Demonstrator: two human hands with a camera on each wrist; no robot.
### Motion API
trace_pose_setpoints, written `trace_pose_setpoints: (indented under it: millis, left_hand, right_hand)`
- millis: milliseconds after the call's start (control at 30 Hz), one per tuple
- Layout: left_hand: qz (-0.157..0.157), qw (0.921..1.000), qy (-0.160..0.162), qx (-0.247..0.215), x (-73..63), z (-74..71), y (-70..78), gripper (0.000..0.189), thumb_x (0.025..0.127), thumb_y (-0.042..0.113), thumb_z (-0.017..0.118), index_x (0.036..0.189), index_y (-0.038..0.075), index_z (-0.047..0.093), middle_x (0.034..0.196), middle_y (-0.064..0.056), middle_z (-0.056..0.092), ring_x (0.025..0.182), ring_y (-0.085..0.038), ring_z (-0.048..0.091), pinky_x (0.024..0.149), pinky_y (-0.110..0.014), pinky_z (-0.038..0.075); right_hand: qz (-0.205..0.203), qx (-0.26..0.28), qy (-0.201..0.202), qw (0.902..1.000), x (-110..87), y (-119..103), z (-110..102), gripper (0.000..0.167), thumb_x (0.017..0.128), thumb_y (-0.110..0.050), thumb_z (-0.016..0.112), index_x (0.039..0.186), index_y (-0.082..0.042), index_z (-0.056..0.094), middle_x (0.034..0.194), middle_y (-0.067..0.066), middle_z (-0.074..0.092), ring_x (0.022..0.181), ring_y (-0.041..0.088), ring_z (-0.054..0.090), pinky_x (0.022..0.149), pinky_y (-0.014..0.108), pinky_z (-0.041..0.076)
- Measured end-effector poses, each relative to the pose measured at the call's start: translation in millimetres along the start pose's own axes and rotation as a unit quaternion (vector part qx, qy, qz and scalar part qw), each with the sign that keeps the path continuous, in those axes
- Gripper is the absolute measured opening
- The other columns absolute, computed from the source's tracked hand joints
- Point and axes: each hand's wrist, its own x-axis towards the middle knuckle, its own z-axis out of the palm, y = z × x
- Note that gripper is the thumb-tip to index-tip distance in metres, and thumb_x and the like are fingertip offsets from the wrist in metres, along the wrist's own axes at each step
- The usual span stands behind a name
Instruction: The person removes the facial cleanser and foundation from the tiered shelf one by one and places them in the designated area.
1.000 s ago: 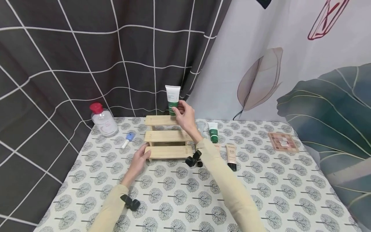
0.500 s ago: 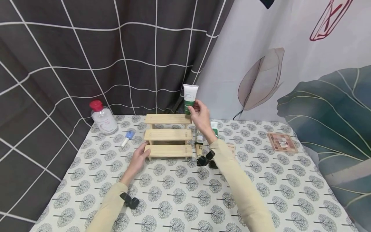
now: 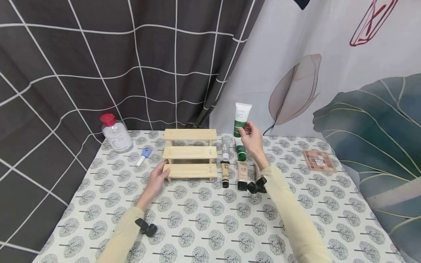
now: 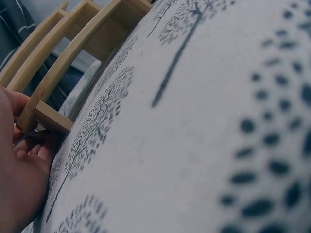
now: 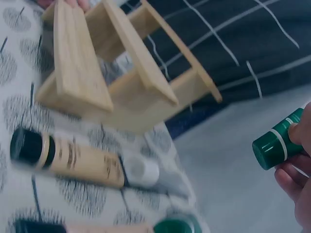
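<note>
My right hand [image 3: 253, 140] pinches a white and green squeeze tube [image 3: 241, 114] by its green lower part, raised to the right of a three-tier wooden display stand [image 3: 190, 152]. The tube's green cap [image 5: 267, 149] points down. With my left hand [image 3: 156, 183] I grip the left end of the stand's lowest tier; in the left wrist view its fingers curl around the wood [image 4: 48, 114]. Under the right hand lies a second white and green tube [image 3: 241, 152], partly covered by the hand and the held tube in the head view.
Right of the stand lie a grey tube [image 3: 226, 147], a gold tube with a black cap [image 3: 225, 171] and a BB cream tube [image 3: 242, 172]; another tube is mostly hidden by the right sleeve. A red-capped bottle [image 3: 116, 135], a blue-and-white item [image 3: 144, 156] and a makeup palette [image 3: 319, 160] stand farther out.
My right hand has carried the tube from above the stand's top tier rightward, past its right end, over the other tubes. The left hand keeps its grip on the stand.
</note>
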Motion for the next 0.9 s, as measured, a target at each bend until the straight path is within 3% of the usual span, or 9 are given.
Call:
trace_pose_setpoints:
  millis: [133,267,533,900]
  left_hand:
    - [-0.007,1.0,-0.004,-0.002,-0.2,-0.7,2.7,0.058,0.107,0.013,0.046,0.157,-0.007,0.024,0.165,-0.026,0.021,0.155,-0.04,0.02,0.13,-0.046,0.017]
    - [-0.001,1.0,0.003,0.0,3.8,-0.2,-10.2,0.058,0.107,0.016,0.046,0.158,-0.003,0.026,0.166,-0.023,0.021,0.156,-0.037,0.02,0.131,-0.044,0.017]
    - [0.0,1.0,-0.004,-0.007,6.0,-0.8,-12.1,0.058,0.107,0.015,0.044,0.158,-0.004,0.024,0.167,-0.024,0.02,0.155,-0.038,0.02,0.131,-0.043,0.016]
    - [0.011,0.9998,0.007,-0.017,3.6,1.5,-10.6,0.058,0.105,0.016,0.048,0.156,-0.004,0.028,0.165,-0.024,0.024,0.155,-0.039,0.023,0.13,-0.046,0.019]
  right_hand:
    - [0.008,-0.022,0.011,0.9997,-4.8,19,-15,0.037,0.101,-0.01,0.059,0.134,0.007,0.055,0.125,0.027,0.064,0.116,0.039,0.063,0.107,0.047,0.054]
    - [0.039,-0.028,0.002,0.9988,-10.0,36,-29,0.039,0.102,-0.011,0.057,0.137,0.007,0.053,0.127,0.027,0.062,0.117,0.039,0.062,0.107,0.047,0.054]
    - [0.097,-0.07,-0.007,0.9928,-16.0,60,-48,0.041,0.104,-0.014,0.053,0.139,0.007,0.05,0.126,0.025,0.061,0.112,0.034,0.061,0.099,0.044,0.058]
    - [0.181,-0.149,-0.065,0.9698,-14.2,87,-54,0.049,0.106,-0.024,0.051,0.14,0.01,0.05,0.121,0.029,0.064,0.102,0.033,0.067,0.083,0.033,0.061]
